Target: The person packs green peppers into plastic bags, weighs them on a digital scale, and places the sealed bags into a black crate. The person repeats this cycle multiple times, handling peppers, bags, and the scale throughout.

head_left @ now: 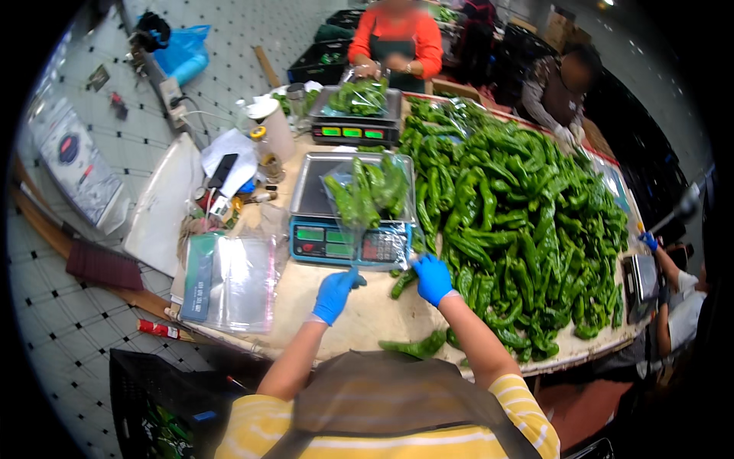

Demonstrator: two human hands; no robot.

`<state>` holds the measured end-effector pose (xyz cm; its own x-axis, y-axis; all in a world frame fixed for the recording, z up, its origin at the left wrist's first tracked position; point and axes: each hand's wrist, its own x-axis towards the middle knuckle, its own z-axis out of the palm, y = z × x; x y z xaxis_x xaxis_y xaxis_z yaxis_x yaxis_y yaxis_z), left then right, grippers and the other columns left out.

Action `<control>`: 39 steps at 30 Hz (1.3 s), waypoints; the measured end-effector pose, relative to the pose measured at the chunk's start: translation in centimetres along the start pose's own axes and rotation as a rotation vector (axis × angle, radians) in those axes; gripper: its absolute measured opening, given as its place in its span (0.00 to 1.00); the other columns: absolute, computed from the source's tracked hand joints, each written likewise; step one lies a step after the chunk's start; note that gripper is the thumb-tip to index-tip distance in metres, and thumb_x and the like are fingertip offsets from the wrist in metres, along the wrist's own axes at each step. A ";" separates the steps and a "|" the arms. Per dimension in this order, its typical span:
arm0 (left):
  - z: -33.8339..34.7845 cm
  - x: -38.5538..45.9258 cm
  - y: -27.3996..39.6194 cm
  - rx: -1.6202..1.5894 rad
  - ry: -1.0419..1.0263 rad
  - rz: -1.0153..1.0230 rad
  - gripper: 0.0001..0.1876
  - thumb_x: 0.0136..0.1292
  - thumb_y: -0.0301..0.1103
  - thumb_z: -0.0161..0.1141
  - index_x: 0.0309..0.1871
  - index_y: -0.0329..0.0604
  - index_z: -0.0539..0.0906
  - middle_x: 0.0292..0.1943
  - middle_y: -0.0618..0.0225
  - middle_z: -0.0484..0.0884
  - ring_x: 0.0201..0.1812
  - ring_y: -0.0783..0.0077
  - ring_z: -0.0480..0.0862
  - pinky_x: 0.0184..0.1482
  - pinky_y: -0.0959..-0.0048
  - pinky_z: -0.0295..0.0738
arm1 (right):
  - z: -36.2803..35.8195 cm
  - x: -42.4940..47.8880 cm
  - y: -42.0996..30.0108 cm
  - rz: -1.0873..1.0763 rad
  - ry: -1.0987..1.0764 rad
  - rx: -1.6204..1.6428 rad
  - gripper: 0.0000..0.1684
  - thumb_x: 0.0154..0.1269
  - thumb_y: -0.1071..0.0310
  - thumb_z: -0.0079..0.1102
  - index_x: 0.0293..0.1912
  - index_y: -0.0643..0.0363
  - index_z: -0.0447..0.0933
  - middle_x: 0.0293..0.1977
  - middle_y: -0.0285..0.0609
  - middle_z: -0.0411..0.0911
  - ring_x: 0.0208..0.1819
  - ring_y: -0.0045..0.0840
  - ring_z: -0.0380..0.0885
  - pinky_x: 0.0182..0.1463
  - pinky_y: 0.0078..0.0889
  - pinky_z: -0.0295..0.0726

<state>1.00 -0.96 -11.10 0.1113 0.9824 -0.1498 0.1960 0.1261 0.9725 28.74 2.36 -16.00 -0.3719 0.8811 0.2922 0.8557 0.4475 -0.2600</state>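
A clear plastic bag (356, 232) with several long green peppers (367, 195) inside lies on the steel pan (309, 186) of a blue digital scale (327, 256). Its mouth end hangs over the scale's display and keypad toward me. My left hand (334, 295), in a blue glove, pinches the left corner of the bag's mouth. At the right corner, my right hand (434, 279), also gloved in blue, grips the bag's edge. A loose green pepper (404, 283) lies beside my right hand, and another pepper (421, 346) rests near the table's front edge.
A large heap of green peppers (516, 229) covers the table's right side. Flat clear bags (243, 287) lie at left, below a phone (223, 170) and jars (269, 163). Across the table, a person (395, 46) handles a bag on a second scale (355, 133). Other people stand at right.
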 end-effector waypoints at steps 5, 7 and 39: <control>-1.7 -1.0 -1.4 0.127 0.031 -0.031 0.30 0.70 0.59 0.51 0.36 0.37 0.89 0.33 0.61 0.88 0.37 0.70 0.84 0.45 0.71 0.76 | 0.5 -0.8 0.0 0.036 -0.186 0.028 0.15 0.49 0.71 0.61 0.40 0.51 0.81 0.38 0.50 0.77 0.42 0.48 0.76 0.44 0.48 0.77; -1.7 -1.4 -0.2 0.199 0.039 -0.029 0.31 0.69 0.59 0.52 0.36 0.35 0.88 0.33 0.59 0.87 0.37 0.69 0.84 0.45 0.71 0.77 | -0.9 -2.9 0.0 0.139 -0.232 0.151 0.17 0.48 0.64 0.67 0.42 0.52 0.82 0.38 0.48 0.77 0.41 0.46 0.77 0.44 0.46 0.77; 1.5 2.9 0.7 0.311 0.164 0.075 0.24 0.67 0.49 0.50 0.30 0.36 0.84 0.29 0.42 0.81 0.34 0.39 0.81 0.37 0.49 0.73 | 0.8 15.4 -10.0 0.140 0.394 0.701 0.28 0.60 0.70 0.59 0.61 0.59 0.73 0.55 0.54 0.72 0.54 0.45 0.74 0.58 0.39 0.74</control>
<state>2.91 1.76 -11.15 -0.0160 0.9996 -0.0253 0.4834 0.0299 0.8749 14.20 11.56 -9.61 -0.0126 0.8756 0.4828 0.4125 0.4444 -0.7952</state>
